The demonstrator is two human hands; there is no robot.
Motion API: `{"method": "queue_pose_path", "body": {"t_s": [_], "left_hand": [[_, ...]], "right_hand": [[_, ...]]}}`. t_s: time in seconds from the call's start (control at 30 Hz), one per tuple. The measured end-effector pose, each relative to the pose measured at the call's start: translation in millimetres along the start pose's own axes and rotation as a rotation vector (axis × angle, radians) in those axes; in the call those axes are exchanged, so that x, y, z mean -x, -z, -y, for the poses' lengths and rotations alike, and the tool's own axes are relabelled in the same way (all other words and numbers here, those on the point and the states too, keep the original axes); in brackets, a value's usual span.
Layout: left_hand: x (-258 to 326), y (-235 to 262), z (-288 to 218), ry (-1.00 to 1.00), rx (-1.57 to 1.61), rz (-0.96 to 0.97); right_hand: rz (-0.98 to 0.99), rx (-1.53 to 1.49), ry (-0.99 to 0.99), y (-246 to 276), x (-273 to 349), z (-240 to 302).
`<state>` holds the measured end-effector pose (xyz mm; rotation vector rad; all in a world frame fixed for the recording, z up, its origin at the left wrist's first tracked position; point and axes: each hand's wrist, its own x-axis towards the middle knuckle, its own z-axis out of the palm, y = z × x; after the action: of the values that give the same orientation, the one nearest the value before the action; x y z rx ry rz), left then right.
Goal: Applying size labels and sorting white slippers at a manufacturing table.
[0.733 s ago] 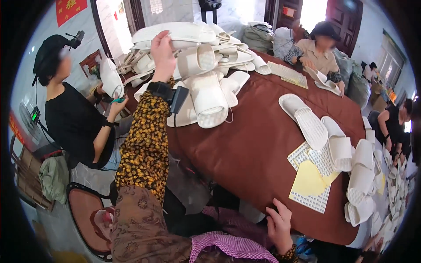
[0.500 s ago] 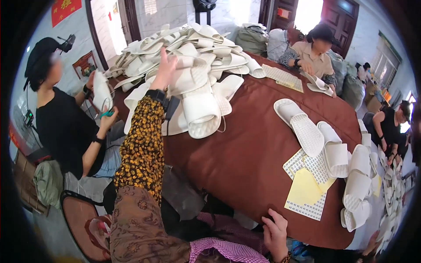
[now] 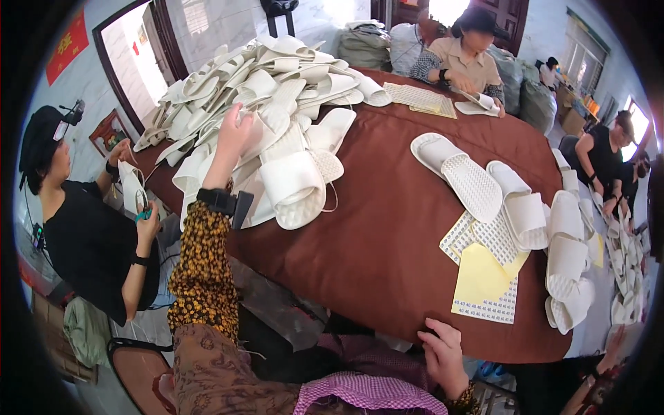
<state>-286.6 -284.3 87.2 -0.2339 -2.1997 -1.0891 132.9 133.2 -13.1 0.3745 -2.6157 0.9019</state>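
My left hand (image 3: 235, 138) reaches over the front of a heap of white slippers (image 3: 207, 83). Its fingers are closed at the edge of a white slipper (image 3: 254, 133); they are partly hidden behind the hand. Just nearer lies another white slipper (image 3: 294, 185) with a wide strap, its toe toward me. My right hand (image 3: 443, 349) rests at the near edge of the brown-covered table (image 3: 346, 256), fingers loosely bent and apart, holding nothing. Beyond it lie white sticker sheets (image 3: 481, 304) and a yellow sheet (image 3: 477, 280).
A row of white slippers (image 3: 564, 249) runs along the table's right side. At left, a co-worker (image 3: 90, 228) holds a slipper and green-handled scissors (image 3: 143, 213). Across the table, another co-worker (image 3: 470, 62) handles a slipper beside sticker sheets (image 3: 422, 97). Stuffed sacks (image 3: 539, 107) stand behind.
My left hand has drawn a little nearer along the heap, and the slipper at its fingers has shifted with it. My right hand stays at the table edge. The whole view has turned slightly.
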Motion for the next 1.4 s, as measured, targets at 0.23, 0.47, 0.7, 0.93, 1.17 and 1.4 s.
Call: {"method": "queue_pose_path", "body": {"t_s": [0.23, 0.47, 0.7, 0.93, 1.17, 1.4], "left_hand": [[100, 24, -67, -0.137, 0.042, 0.033], [204, 13, -120, -0.188, 0.106, 0.084], [270, 11, -155, -0.134, 0.293, 0.07], [293, -24, -169, -0.185, 0.329, 0.165], [300, -46, -160, -0.136, 0.394, 0.262], [312, -70, -182, -0.155, 0.518, 0.348]], "right_hand": [[0.124, -0.201, -0.05, 27, 6, 7], [0.259, -0.171, -0.334, 129, 37, 36], [0.214, 0.231, -0.297, 194, 35, 68], [0.222, 0.489, -0.229, 242, 18, 86], [0.329, 0.574, -0.383, 286, -17, 83], [0.319, 0.533, -0.255, 286, -50, 66]]}}
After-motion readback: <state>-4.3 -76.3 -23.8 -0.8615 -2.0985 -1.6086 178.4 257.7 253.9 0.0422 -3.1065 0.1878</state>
